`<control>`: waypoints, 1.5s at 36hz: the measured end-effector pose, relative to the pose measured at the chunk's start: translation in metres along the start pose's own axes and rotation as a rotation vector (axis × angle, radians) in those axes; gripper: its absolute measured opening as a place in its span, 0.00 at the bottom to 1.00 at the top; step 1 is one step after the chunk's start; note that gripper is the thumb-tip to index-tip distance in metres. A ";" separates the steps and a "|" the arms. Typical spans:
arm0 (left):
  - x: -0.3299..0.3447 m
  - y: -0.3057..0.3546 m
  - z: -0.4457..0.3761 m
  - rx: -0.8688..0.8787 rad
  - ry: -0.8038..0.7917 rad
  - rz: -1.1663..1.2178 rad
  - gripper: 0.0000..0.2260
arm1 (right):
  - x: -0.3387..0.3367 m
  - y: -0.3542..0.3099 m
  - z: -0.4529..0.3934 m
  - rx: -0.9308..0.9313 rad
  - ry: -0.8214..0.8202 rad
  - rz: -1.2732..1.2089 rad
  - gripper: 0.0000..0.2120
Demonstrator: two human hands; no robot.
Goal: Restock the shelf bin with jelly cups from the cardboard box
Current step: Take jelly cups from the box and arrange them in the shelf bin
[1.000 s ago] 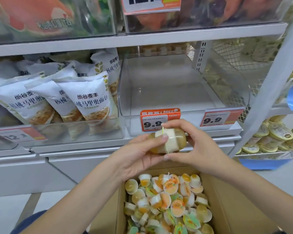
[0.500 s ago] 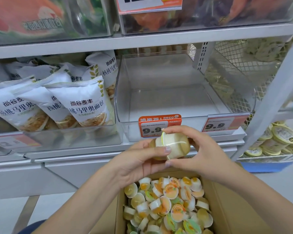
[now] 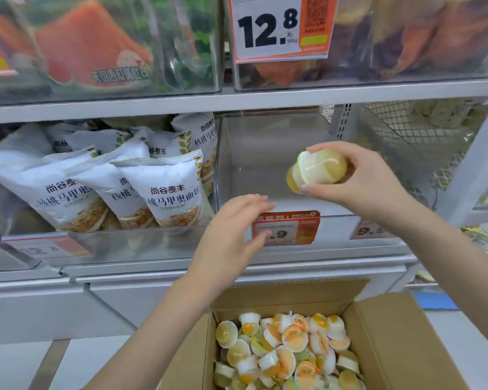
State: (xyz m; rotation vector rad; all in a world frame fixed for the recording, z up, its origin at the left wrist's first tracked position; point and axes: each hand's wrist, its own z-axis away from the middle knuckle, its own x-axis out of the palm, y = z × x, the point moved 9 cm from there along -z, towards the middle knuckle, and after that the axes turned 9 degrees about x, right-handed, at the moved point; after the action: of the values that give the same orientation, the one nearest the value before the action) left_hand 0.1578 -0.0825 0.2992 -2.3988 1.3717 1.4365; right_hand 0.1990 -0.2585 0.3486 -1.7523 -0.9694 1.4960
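A small stack of pale yellow plastic jelly cups (image 3: 317, 171) is gripped in the right hand (image 3: 358, 184), thumb below and fingers curled over the top, and is held above the mouth of the clear plastic shelf bin (image 3: 268, 175), which appears to hold nothing yet. How many cups are nested in the stack cannot be told for certain; two seems likely. The left hand (image 3: 231, 235) is kept free, its fingers loosely spread and holding nothing, in front of the orange price tag (image 3: 286, 228) on the bin's front lip. Many more mixed jelly cups are seen heaped in the open brown cardboard box (image 3: 392, 347) below.

The risk is judged to lie in the release: cups let go from this height could bounce or roll on the bare bin floor, and a stack held only by its ends could split apart. The front lip could be clipped by the knuckles if the hand is lowered too near it.

Ample room is offered inside the bin, bounded by its clear side wall beside the white bread packets (image 3: 169, 192) and by the grey shelf (image 3: 237, 101) overhead.
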 end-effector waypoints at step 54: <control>0.024 -0.024 0.007 -0.109 -0.061 0.098 0.21 | 0.167 0.086 -0.191 0.080 -0.230 -0.165 0.28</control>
State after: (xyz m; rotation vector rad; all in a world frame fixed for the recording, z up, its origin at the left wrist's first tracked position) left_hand 0.1737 -0.0805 0.2684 -2.3587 1.4523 1.6348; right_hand 0.4129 -0.1628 0.2186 -1.4304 -1.1232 1.6287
